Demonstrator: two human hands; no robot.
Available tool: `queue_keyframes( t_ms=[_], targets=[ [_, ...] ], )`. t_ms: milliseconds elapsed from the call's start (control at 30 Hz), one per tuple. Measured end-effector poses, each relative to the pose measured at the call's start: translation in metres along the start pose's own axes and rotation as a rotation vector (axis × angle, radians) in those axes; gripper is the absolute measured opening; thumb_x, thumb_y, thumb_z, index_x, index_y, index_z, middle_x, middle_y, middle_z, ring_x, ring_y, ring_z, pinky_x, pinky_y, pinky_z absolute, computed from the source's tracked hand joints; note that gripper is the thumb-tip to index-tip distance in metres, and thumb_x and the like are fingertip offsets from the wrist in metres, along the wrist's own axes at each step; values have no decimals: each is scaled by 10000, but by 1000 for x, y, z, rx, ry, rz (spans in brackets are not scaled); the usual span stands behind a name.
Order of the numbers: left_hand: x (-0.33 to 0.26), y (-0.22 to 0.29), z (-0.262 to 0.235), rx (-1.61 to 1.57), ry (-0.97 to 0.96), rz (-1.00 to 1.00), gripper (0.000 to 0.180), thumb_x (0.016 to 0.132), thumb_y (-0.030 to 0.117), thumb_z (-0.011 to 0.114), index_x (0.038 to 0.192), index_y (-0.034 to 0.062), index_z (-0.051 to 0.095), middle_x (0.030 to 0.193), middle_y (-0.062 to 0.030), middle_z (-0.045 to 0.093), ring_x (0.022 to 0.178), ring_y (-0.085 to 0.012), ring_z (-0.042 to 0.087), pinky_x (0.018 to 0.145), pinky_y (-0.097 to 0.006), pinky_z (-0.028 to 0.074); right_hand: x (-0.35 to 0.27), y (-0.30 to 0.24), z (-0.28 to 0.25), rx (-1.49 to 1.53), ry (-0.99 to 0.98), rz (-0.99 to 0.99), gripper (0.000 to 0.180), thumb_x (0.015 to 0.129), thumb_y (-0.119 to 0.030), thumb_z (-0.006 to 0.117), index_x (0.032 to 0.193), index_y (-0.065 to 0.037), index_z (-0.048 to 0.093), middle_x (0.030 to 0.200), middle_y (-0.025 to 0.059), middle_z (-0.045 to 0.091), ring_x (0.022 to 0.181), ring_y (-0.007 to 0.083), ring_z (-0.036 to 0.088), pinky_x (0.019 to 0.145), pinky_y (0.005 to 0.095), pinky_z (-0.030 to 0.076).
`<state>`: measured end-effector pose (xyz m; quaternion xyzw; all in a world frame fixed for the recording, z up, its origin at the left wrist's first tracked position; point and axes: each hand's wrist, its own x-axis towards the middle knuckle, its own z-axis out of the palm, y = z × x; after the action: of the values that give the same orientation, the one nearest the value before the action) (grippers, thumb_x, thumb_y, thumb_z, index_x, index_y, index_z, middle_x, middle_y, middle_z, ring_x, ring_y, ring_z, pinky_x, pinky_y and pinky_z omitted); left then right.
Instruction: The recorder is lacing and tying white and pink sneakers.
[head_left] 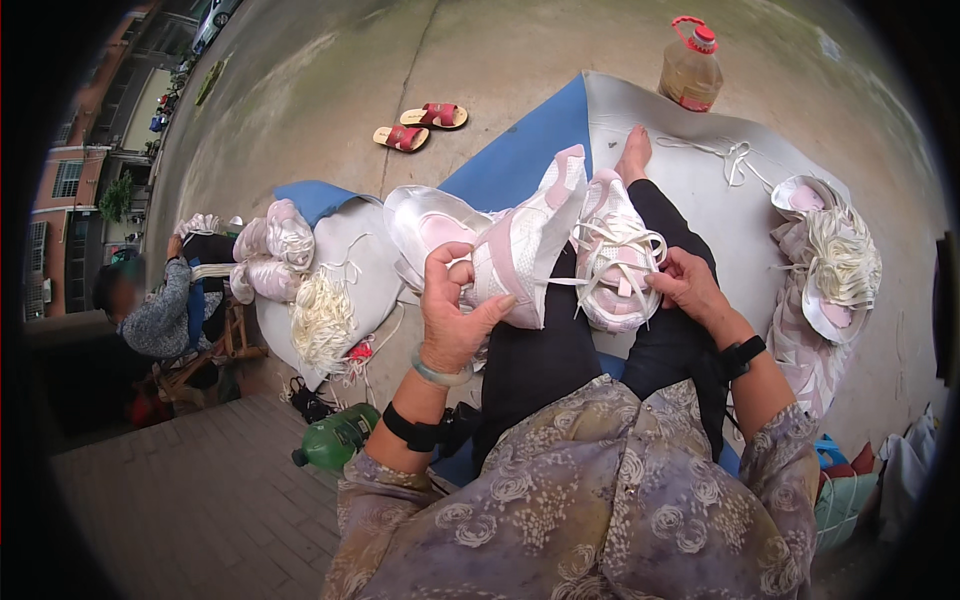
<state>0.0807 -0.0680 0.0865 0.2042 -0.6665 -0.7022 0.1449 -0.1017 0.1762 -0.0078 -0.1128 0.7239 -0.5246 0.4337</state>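
The left hand (455, 300) curls its thumb and fingers around a pink-and-white upper (530, 235); the right hand (690, 283) pinches the side of a laced upper (611, 262), above the dark trousers (530, 385). Pulling them apart sharply could snag the lace (565, 282) between them.

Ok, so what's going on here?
The left hand grips a pink-and-white shoe upper; the right hand is at the edge of a laced upper beside it. A bundle of cream laces lies on the mat to the left, more uppers are heaped at right, and another person sits farther left.
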Motion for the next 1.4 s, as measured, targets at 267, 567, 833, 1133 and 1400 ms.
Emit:
queue_keyframes(
  t_ms=[267,567,833,1133,1400],
  targets=[
    [-9,0,60,538,-404,281,573,703,37,653,1190,6,353,850,-74,513,805,-143,504,748,-266,419,-11,6,-2,57,70,-89,229,783,-196,667,838,-18,534,658,13,527,517,63,483,447,195,411],
    [0,-5,73,496,-528,276,578,729,-46,492,1270,15,297,932,-186,536,884,-273,574,810,-319,439,-52,-47,38,617,-212,-41,475,734,-172,724,1134,-16,521,1045,50,581,967,120,542,825,259,448],
    [39,13,33,804,-355,442,537,521,11,504,1056,39,541,682,-55,560,638,-247,553,659,-356,427,-55,-53,42,505,-321,56,463,660,-61,761,1080,-3,576,1017,32,605,920,122,562,837,259,444],
    [92,-78,6,930,-388,324,265,668,89,592,931,63,598,914,-74,609,812,-207,556,746,-345,415,-61,-47,37,450,-402,49,464,669,-52,754,1096,-15,577,1040,33,602,954,117,549,874,258,421],
    [121,3,-25,314,-440,-66,206,777,181,674,657,40,585,600,51,513,547,-33,420,498,-189,332,-50,-31,31,646,-342,118,462,758,-122,676,1167,8,507,1087,44,575,959,119,546,865,261,424]
  ],
)
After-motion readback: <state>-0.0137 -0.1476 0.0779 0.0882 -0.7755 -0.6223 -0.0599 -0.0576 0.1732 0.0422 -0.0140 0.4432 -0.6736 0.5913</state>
